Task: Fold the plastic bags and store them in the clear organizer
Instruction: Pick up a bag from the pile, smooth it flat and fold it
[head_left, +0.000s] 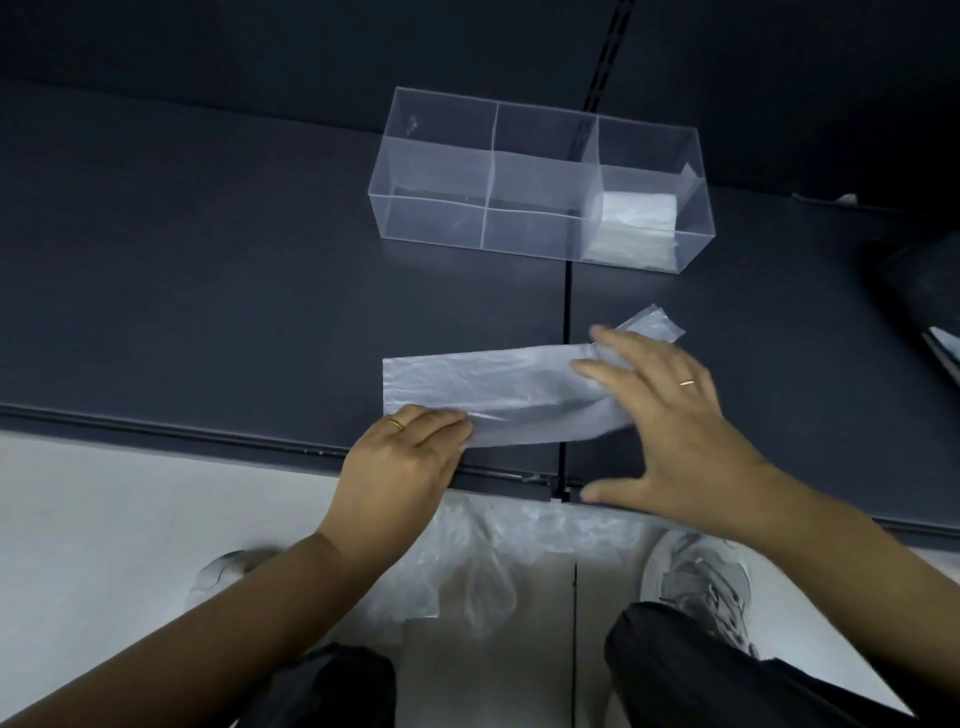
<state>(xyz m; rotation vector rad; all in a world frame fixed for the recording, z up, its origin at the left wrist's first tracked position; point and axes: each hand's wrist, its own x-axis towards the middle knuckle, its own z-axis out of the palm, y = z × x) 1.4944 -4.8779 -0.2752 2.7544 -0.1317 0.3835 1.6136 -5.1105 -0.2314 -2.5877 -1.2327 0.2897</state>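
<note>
Pinching the crinkly, translucent bag strip (493, 384) is the left hand (405, 457); the right hand (670, 415) spreads its fingers over it.

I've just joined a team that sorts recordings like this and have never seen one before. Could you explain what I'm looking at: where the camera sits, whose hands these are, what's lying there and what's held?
There is no machine here: a person works with bare hands. The single picture comes from a camera worn on their head, looking down. On the dark grey shelf surface lies a translucent plastic bag folded into a long strip. The left hand pinches its near left corner. The right hand, fingers spread, presses flat on its right end. Further back stands a clear divided plastic organizer; its right-end compartment holds a folded white plastic bag. Below the shelf edge, crumpled clear plastic bags lie on the pale floor.
</note>
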